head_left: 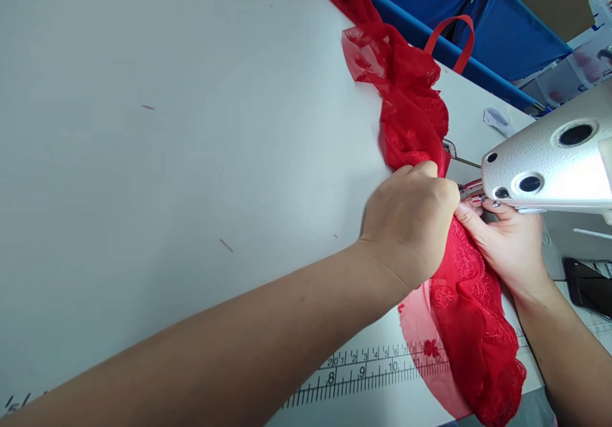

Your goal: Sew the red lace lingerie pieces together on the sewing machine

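Note:
A long piece of red lace fabric (471,312), sheer in places, runs from the table's far edge down to its near edge. My left hand (414,213) is curled closed on the fabric, just left of the sewing machine's needle area; its fingertips are hidden beneath the fist. Close by, my right hand (509,242) pinches the fabric's right edge between thumb and fingers, partly under the white sewing machine head (545,166). The needle and presser foot are mostly covered by my hands.
A ruler scale (363,376) is printed along the white table (191,178), with a few thread scraps on it. Blue fabric bins (507,38) with a red strap (467,28) stand beyond the far edge. A black phone (588,287) lies at right; a paper scrap (498,121) sits behind the machine.

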A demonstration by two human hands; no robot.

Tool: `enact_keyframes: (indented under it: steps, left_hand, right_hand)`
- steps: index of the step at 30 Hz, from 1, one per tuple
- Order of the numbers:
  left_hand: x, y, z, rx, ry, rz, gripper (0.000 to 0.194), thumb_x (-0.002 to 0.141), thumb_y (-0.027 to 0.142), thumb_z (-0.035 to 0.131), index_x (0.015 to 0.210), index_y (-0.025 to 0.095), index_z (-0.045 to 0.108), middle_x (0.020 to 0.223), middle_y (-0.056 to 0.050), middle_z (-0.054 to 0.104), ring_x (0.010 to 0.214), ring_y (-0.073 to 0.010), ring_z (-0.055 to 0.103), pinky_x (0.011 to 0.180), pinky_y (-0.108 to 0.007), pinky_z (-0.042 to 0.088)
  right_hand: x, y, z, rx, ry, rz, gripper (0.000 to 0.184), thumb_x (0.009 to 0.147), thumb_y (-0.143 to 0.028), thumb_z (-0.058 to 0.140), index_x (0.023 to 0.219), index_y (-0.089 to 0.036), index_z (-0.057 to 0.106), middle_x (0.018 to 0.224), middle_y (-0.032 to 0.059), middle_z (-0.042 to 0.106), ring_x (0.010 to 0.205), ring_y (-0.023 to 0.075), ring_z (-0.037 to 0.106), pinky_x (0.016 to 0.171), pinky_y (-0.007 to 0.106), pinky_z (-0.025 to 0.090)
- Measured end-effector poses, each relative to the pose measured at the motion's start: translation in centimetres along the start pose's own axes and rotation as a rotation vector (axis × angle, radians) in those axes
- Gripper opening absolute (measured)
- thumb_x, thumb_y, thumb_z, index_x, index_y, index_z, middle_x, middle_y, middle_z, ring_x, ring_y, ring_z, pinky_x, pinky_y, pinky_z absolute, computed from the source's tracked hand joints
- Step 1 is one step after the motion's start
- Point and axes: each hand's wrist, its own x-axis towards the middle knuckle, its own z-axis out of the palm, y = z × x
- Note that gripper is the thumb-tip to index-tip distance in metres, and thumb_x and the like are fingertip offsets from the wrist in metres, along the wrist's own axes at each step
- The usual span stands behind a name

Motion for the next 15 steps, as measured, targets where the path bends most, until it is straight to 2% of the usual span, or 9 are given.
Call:
enact_keyframes:
  steps: [4, 15]
  left_hand:
    - [-0.02, 0.0, -0.04, -0.004, -0.01, 0.005, 0.027, 0.086, 0.003, 0.049, 0.072, 0.018, 0.068, 0.073, -0.005, 0.056, 0.069, -0.0177, 0.049, 0.058, -0.03, 0.033]
    - [-0.02, 0.02, -0.05, -0.005, -0.01, 0.01, 0.027, 0.087, 0.004, 0.05, 0.073, 0.018, 0.068, 0.074, -0.005, 0.056, 0.07, -0.0175, 0.05, 0.059, -0.03, 0.033]
  right_hand:
    - [0.02, -0.22, 0.05, 0.012, -0.018, -0.012, 0.018, 0.075, -0.034, 0.067, 0.059, -0.026, 0.064, 0.056, -0.0043, 0.064, 0.056, 0.0165, 0.06, 0.056, 0.031, 0.049]
    - [-0.09, 0.14, -0.07, -0.038, -0.01, -0.024, 0.023, 0.078, -0.039, 0.068, 0.06, -0.026, 0.063, 0.054, -0.0042, 0.061, 0.053, 0.017, 0.058, 0.055, 0.031, 0.048]
